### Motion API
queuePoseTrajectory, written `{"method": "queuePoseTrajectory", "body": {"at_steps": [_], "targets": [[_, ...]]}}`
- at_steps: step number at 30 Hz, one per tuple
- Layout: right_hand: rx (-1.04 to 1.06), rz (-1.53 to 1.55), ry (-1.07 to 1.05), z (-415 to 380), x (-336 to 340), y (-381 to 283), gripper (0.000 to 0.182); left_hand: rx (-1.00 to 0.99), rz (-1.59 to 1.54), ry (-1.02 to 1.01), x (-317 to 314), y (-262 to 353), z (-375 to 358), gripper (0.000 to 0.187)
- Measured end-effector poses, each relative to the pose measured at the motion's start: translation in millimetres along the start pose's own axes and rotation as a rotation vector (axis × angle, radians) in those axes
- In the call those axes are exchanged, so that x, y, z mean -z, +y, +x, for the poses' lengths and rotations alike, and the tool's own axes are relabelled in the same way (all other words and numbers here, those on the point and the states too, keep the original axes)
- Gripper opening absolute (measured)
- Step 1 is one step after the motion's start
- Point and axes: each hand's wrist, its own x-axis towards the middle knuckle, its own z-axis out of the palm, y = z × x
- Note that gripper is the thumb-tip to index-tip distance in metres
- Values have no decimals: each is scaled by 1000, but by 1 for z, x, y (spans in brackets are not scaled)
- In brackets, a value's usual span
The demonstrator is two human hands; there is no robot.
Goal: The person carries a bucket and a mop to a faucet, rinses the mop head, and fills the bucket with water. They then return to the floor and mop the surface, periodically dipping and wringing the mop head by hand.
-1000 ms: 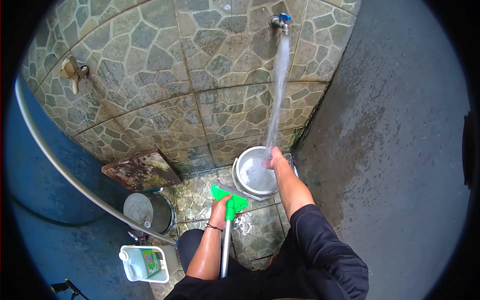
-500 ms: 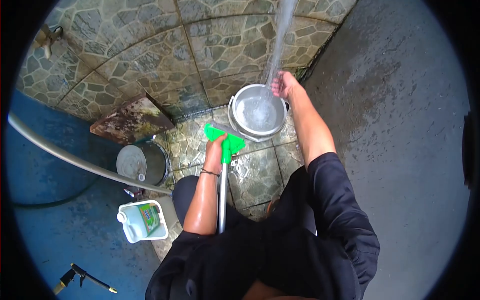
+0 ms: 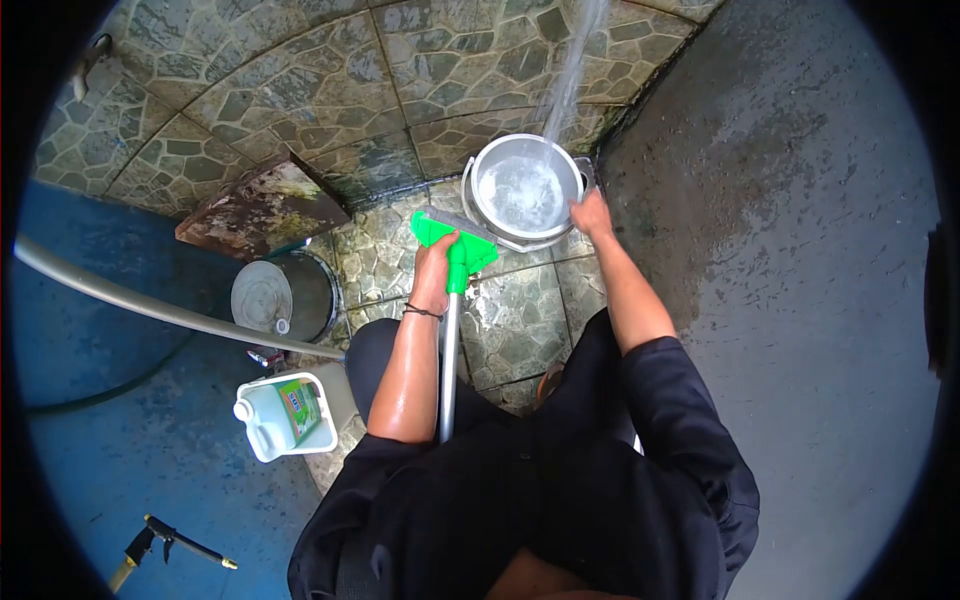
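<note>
My left hand (image 3: 433,272) is closed around the neck of a long-handled squeegee (image 3: 480,252), whose green head has a grey edge. Its metal pole runs back between my legs. Just beyond the squeegee head, a pale bucket (image 3: 518,237) stands on the wet tiles against the wall. A stream of water (image 3: 568,90) falls into it from above, and the water inside is churning. On the bucket's right rim, my right hand (image 3: 592,216) is closed, with the fingertips partly hidden.
At left are a lidded round container (image 3: 262,298), a stained slab (image 3: 265,208) leaning by the wall, and a grey hose (image 3: 150,315). A jug (image 3: 280,418) sits in a white tub (image 3: 328,440). A spray gun (image 3: 165,535) lies lower left; a tap (image 3: 83,78) is on the wall.
My right hand has left the water stream and come down onto the bucket's right rim. The bucket sits slightly farther away. My left hand keeps its hold on the squeegee.
</note>
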Motion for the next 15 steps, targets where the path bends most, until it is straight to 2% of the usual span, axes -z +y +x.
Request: {"method": "queuePoseTrajectory", "body": {"at_steps": [5, 6, 15], "targets": [[25, 28, 62, -29, -27, 30, 49, 16, -7, 11, 4, -4, 5, 29], [-14, 75, -22, -25, -27, 30, 48, 15, -3, 14, 4, -4, 4, 29], [-64, 104, -88, -32, -27, 20, 51, 32, 21, 1, 2, -3, 3, 28]]}}
